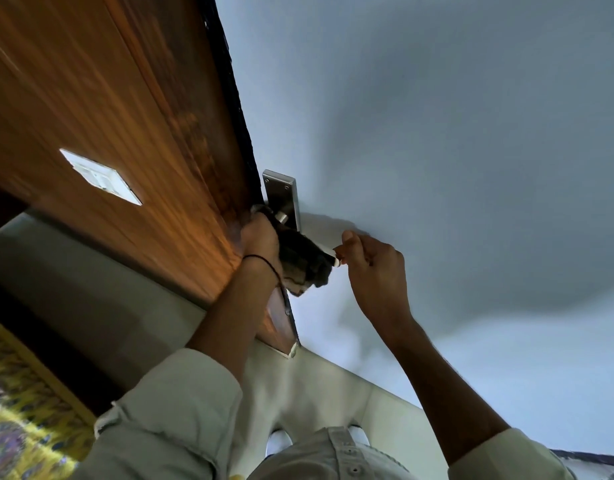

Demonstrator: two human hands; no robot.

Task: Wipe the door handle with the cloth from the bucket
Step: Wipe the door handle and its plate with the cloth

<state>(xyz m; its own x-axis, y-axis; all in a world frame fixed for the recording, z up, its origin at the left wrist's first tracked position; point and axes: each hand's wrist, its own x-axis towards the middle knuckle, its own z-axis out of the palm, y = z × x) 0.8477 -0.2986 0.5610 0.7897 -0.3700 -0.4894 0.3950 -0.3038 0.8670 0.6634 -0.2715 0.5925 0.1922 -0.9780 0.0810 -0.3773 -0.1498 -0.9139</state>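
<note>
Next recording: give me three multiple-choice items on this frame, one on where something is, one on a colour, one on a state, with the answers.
1. Where is the white switch plate?
A. on the wooden panel left of the door handle
B. on the blue door
C. on the floor

2. What colour is the cloth?
A. bright red
B. dark grey
C. yellow

3. What is the left hand doing?
A. hanging free
B. gripping the cloth around the door handle
C. pressing the switch plate

Answers:
1 A, the switch plate sits on the brown wooden panel.
2 B, the cloth looks dark grey.
3 B, the left hand closes on the cloth at the door handle, while the right hand pinches its far end.
</note>
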